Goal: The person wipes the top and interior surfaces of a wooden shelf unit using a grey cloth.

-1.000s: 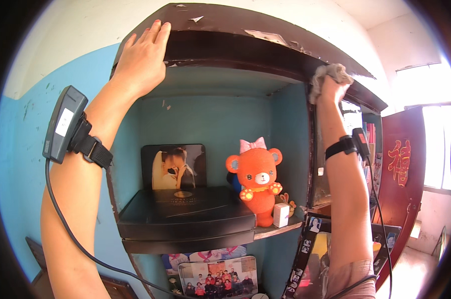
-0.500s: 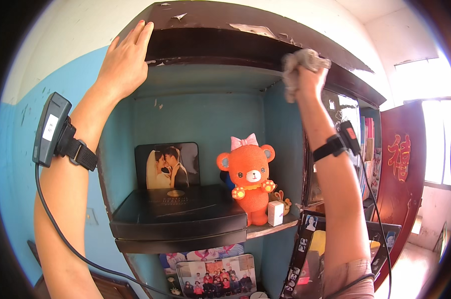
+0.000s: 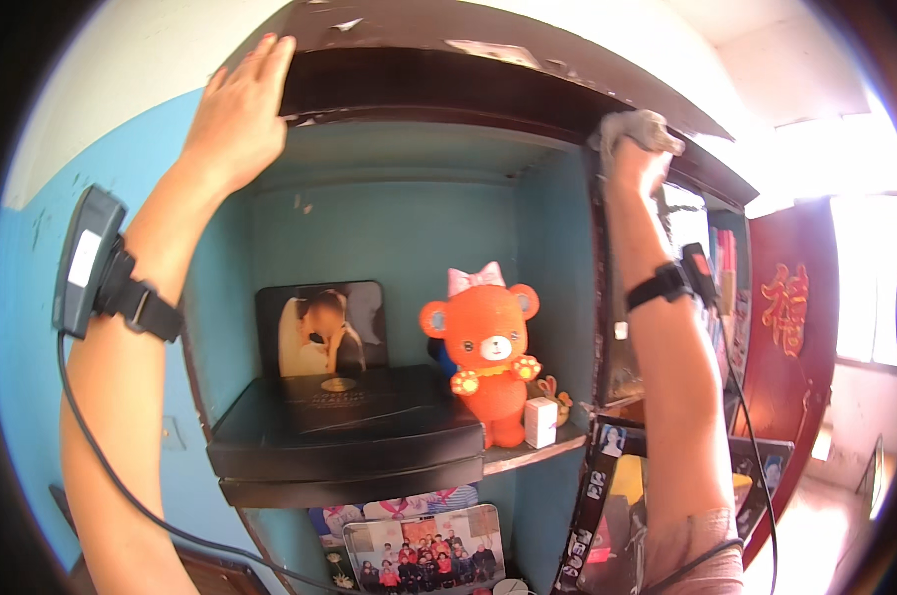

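Note:
At the upper left, my left hand rests against the cabinet's top corner, its fingers stretched out and holding nothing. My right hand is closed round a crumpled grey cloth. That cloth lies against the dark brown upper board of the cabinet, right of the open compartment. Part of the cloth is hidden behind the fingers. Peeling patches mark the board above. A black device is strapped to each wrist.
On the shelf below stand an orange bear figure with a pink bow, a large black box, a framed couple photo and a small white box. Lower down is a group photo. A red door stands at the right.
My right hand has moved right along the upper board with the cloth. My left hand keeps its place on the cabinet corner, while the whole view has shifted slightly.

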### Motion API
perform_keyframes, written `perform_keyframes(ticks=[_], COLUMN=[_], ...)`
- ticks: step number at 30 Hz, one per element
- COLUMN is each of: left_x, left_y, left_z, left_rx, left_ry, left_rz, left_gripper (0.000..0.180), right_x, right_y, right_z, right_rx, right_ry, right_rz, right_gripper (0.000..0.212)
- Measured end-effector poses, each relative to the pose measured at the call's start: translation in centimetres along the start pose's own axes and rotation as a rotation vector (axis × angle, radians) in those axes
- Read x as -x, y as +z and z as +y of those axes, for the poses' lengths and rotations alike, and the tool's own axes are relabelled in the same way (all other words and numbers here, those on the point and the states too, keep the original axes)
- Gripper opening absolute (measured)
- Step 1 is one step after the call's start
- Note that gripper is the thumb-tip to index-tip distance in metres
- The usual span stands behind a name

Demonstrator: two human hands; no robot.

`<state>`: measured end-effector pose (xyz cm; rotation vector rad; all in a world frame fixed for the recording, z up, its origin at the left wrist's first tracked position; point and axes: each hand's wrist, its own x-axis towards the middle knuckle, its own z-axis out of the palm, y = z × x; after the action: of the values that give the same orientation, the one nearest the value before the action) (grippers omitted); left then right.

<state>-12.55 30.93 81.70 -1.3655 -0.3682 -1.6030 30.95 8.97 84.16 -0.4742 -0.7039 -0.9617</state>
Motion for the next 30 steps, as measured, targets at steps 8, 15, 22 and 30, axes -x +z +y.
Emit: perform_keyframes(ticks=[8,15,22,30], left_x=[0.0,0.3,0.5,0.2], left_y=[-0.1,-0.4,-0.9,-1.6], left_z=[-0.1,0.0,0.0,-1.0], left_rx=[-0.057,-0.034,0.003,0.060], left_ry=[0.016,0.007,0.021,0.015], left_rz=[-0.011,-0.044,-0.006,-0.082], left_gripper=[0.073,0.073,0.071,0.072], right_x=[11.0,17.4,14.6,11.6], right_y=[7.1,12.5,12.6,11.3], right_z=[-6.1,-10.9,-8.3,-5.5], right_rx=[0.056,-0.175,-0.377,-0.237], right_ry=[-0.003,0.077,0.108,0.129], right_rz=[0.050,-0.173,-0.146,0.015], right_gripper=[0.050,0.070,0.063,0.051])
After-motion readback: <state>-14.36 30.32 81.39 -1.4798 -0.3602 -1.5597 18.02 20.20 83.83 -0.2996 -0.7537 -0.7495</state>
